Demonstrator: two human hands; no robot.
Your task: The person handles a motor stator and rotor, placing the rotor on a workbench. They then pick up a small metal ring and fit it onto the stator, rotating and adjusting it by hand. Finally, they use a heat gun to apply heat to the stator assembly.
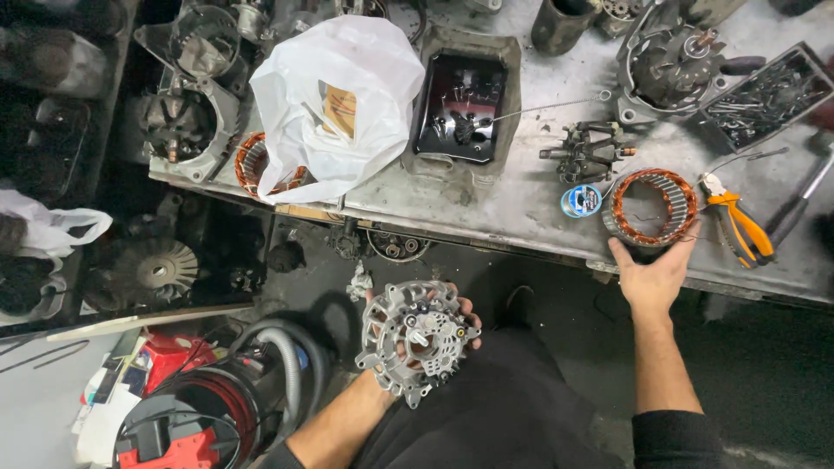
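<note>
Left hand (434,326) cradling alternator housing (415,340), right hand (653,276) gripping copper-wound stator (651,208) (at bench edge (521,227))

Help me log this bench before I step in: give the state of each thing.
left hand: holds alternator end frame over lap
right hand: grips copper-wound stator at bench edge
orange pliers: lying flat
white plastic bag: slumped, box inside
black tray: holds small parts
</note>
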